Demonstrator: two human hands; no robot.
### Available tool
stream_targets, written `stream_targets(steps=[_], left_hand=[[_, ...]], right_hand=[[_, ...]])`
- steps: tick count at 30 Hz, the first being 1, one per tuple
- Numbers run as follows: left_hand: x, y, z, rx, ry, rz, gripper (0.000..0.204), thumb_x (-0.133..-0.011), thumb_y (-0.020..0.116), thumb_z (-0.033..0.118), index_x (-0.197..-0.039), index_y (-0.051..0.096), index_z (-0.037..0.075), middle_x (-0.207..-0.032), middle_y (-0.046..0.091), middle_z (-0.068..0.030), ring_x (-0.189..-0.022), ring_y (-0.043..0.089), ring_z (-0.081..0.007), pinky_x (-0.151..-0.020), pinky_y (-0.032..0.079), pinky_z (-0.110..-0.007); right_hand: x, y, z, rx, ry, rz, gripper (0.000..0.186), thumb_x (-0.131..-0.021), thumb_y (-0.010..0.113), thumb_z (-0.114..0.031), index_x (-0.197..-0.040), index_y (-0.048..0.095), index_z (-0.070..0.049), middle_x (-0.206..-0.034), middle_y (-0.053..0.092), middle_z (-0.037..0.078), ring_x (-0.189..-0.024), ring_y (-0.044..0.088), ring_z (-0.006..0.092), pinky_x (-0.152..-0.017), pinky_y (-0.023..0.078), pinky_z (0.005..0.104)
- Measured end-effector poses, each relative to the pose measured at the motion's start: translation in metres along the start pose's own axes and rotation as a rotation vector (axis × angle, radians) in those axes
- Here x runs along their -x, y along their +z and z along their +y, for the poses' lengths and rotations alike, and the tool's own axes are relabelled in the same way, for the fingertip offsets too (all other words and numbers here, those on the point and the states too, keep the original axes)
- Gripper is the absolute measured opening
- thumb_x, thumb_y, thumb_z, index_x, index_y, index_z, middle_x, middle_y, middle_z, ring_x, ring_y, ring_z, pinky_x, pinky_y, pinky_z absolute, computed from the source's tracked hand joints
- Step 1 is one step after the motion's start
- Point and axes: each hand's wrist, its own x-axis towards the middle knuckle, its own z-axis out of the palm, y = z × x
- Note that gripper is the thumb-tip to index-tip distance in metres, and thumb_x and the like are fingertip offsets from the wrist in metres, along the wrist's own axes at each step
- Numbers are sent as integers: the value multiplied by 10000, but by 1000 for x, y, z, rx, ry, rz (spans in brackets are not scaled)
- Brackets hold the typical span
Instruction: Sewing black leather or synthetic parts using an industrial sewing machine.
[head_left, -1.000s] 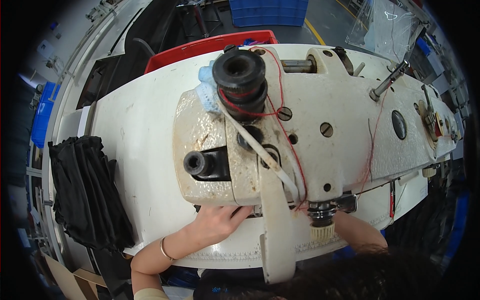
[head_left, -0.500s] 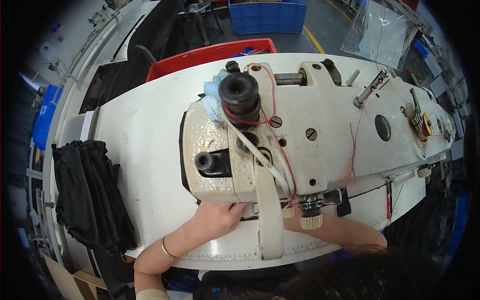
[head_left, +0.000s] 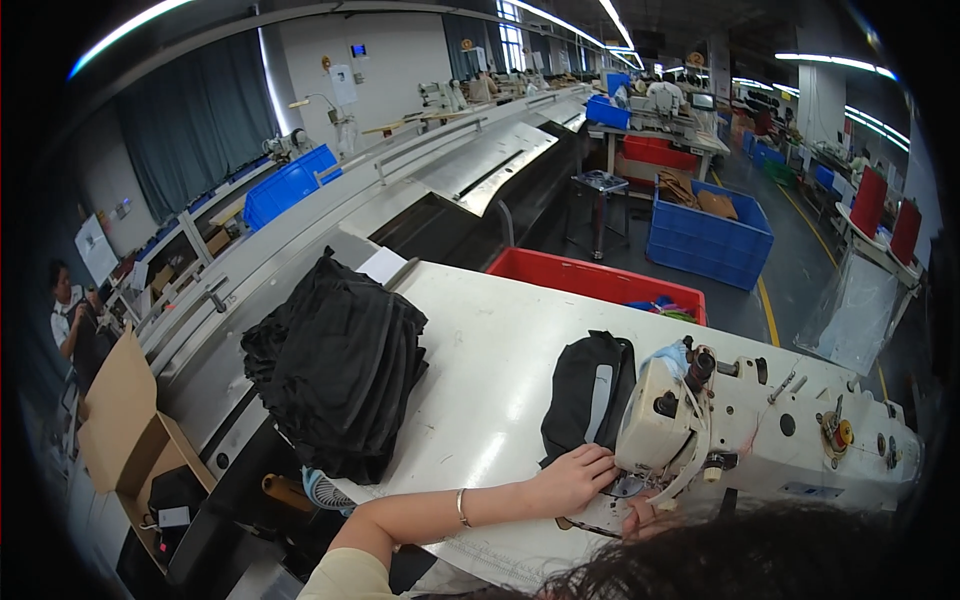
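My left hand (head_left: 573, 482) lies beside the head of a white sewing machine (head_left: 650, 415), its fingers bent and pressed together by the needle area. Whatever they hold is hidden. A black fabric piece (head_left: 572, 400) with a grey strip (head_left: 599, 402) lies flat behind that hand and left of the machine head; its near end reaches the hand. Partly covered by the machine and by dark hair in the foreground, my right hand (head_left: 640, 516) is at the near side of the needle area. Its visible fingers are closed together, their contents out of sight.
A tall stack of black fabric pieces (head_left: 340, 365) sits on the left of the white table (head_left: 470, 330). Beyond the far edge stands a red bin (head_left: 600, 285). An open cardboard box (head_left: 130, 420) is at lower left, near a small fan (head_left: 325, 490).
The view has swung up and left, bringing the room, the whole fabric stack and the black piece beside the machine into sight. Both hands remain by the needle area.
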Motion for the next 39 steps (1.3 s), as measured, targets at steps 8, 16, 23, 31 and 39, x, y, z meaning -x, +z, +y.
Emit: stream_targets(steps=[8, 16, 23, 31, 39], left_hand=[[3, 11, 1, -44, -6, 78, 376, -639, 607, 71, -1004, 572, -13, -1012, 546, -113, -972, 509, -267, -873, 411, -354], [15, -104, 67, 383, -102, -131, 73, -746, 549, 94, -750, 508, 33, -676, 491, -78, -693, 493, -250, -656, 359, -352], [31, -54, 162, 484, 322, -51, 301, -754, 649, 198, -1020, 608, 62, -965, 554, -81, -892, 520, -211, -780, 416, -314], [77, -61, 109, 267, -118, -129, 458, -727, 652, 268, -1110, 595, 23, -1267, 450, -234, -1116, 451, -420, -914, 393, -499], [76, -38, 97, 247, -89, -162, 424, -772, 586, 217, -1128, 572, -12, -1278, 436, -246, -1137, 434, -426, -928, 381, -501]], right_hand=[[-14, -11, -9, -108, 33, 9, 212, -712, 631, -82, -889, 567, 15, -698, 596, 160, -579, 588, 279, -596, 473, 422], [-39, -62, -60, -2064, 1439, -543, 469, -958, 414, -349, -1180, 459, 61, -1110, 572, 166, -1005, 590, 237, -849, 476, 356], [-17, -34, -115, -1757, 1071, -552, 621, -841, 622, -115, -1366, 316, 10, -1268, 475, 56, -1116, 435, 124, -971, 340, 260], [106, -291, -134, -438, 1368, 367, 488, -846, 556, -2, -1313, 415, 12, -1195, 539, 31, -1081, 475, 107, -943, 342, 232], [246, -221, -101, 44, 1378, -480, 618, -953, 381, -331, -1429, 133, -25, -1487, 76, 217, -1387, 51, 326, -1099, 85, 480]])
